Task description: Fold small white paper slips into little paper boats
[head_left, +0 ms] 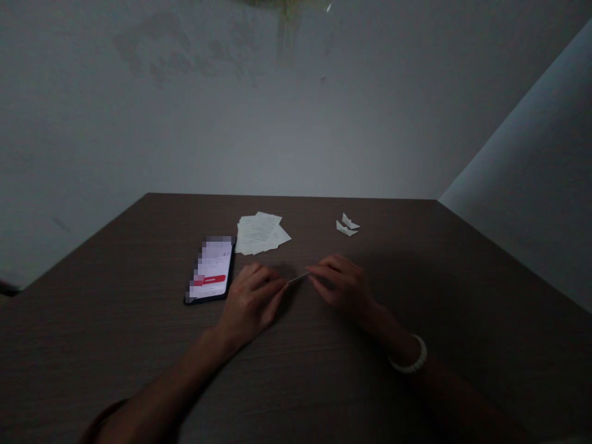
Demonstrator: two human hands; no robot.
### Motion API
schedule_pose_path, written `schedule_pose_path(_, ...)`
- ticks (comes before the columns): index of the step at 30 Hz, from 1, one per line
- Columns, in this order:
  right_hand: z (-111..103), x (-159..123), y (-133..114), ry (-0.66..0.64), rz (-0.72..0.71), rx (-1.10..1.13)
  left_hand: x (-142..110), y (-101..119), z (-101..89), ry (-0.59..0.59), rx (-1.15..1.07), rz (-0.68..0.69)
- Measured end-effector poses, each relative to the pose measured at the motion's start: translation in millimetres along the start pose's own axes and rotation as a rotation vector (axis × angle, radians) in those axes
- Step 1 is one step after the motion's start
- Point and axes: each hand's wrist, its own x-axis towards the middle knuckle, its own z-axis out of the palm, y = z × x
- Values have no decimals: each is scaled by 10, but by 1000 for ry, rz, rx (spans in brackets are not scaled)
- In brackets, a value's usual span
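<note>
Between my two hands a small piece of paper (297,279) shows nearly edge-on, as a thin pale line. My left hand (253,297) pinches its left end between thumb and fingers. At the other end, the fingertips of my right hand (341,285) are closed on it. Most of the paper is hidden, so how it is folded cannot be made out. Beyond my right hand lie two small folded paper boats (346,229), close together. A stack of loose printed paper sheets (259,234) lies beyond my left hand.
A phone (213,271) with a lit screen lies just left of my left hand. Everything rests on a dark wooden table (139,345). Its far edge is close to a grey stained wall (296,135). A pale bracelet (419,361) circles my right wrist.
</note>
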Motion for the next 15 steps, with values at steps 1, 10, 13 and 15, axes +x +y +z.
schedule_pose_path(1,2,-3,-6,-20,-33,-28,-1,2,7,-32,20,11)
schedule_pose_path(10,26,-15,-41,-116,-160,-95,-13,7,59,-141,57,159)
schedule_pose_path(13,35,-11,-31,-65,-187,-55,-20,4,71,-103,33,196)
schedule_pose_path(15,45,-10,-18,-36,-198,-26,-24,-5,76,-94,28,208)
